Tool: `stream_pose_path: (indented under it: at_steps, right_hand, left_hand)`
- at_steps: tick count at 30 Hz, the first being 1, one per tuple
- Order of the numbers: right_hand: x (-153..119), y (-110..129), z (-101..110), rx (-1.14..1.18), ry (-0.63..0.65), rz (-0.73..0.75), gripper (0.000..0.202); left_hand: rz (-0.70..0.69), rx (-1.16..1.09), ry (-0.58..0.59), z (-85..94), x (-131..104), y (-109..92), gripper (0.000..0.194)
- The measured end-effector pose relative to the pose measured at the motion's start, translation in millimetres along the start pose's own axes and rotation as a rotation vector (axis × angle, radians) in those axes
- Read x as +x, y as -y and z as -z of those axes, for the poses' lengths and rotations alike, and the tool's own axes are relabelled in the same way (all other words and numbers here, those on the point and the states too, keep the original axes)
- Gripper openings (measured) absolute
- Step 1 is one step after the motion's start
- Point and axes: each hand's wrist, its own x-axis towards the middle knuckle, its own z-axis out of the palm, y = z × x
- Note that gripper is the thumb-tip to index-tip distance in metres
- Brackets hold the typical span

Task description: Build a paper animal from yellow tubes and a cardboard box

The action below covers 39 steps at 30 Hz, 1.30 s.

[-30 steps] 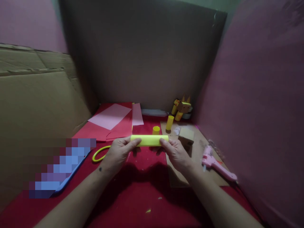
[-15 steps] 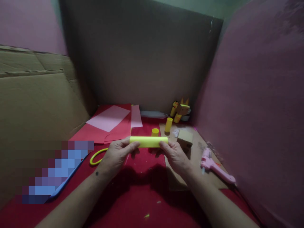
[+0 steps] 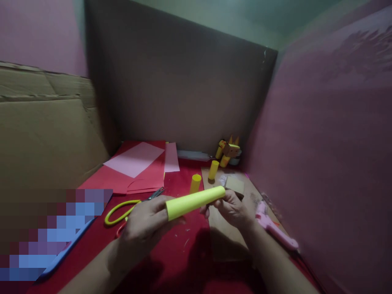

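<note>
A bright yellow paper tube [image 3: 196,201] is held between my two hands above the red tabletop, slanting up towards the right. My left hand [image 3: 147,220] grips its left end, and my right hand [image 3: 234,208] pinches the right end from below. Just beyond the tube stands a short yellow paper roll [image 3: 195,183]. Another yellow roll [image 3: 213,170] stands upright farther back. A small cardboard box [image 3: 235,185] sits behind my right hand, partly covered. Scissors [image 3: 122,212] with yellow and red handles lie beside my left hand, which hides part of them.
A pink glue gun [image 3: 272,228] lies at the right of a cardboard sheet [image 3: 226,241]. Red and pink paper sheets [image 3: 134,161] are stacked at the back left. A cardboard-headed figure [image 3: 229,151] stands at the back right. A blue-edged, blurred-out object [image 3: 73,237] lies at left.
The tube has turned from level to slanted, its left end now lower and nearer. My left hand has moved down and closer, uncovering more of the scissors. The view has shifted slightly.
</note>
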Motion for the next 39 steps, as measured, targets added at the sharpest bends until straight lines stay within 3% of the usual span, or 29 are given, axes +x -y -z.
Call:
stream_pose_path:
  at_steps: [4, 9, 15, 19, 23, 39]
  right_hand:
    - [-0.2, -0.6, 0.8, 0.004, 0.007, -0.001, 0.034]
    - [1.0, -0.6, -0.4, -0.039, -0.048, -0.005, 0.032]
    - [4.0, -9.0, -8.7, 0.058, -0.186, -0.053, 0.028]
    - [5.4, -11.7, -16.2, 0.113, -0.269, -0.121, 0.029]
    - [6.8, -10.8, -21.2, 0.157, -0.326, -0.189, 0.033]
    - [8.0, -14.7, -25.3, 0.195, -0.392, -0.234, 0.038]
  left_hand:
    - [0.002, 0.011, -0.029, 0.3, 2.8, -2.6, 0.011]
    - [0.099, -0.070, -0.087, -5.9, -2.7, -2.9, 0.016]
    - [0.568, -0.343, -0.072, -14.1, -0.4, -4.7, 0.009]
    - [0.922, -0.485, -0.060, -15.9, 5.8, -4.0, 0.025]
    - [1.100, -0.602, -0.059, -18.0, 9.6, -3.5, 0.027]
    - [1.139, -0.617, -0.078, -22.7, 10.7, -1.4, 0.033]
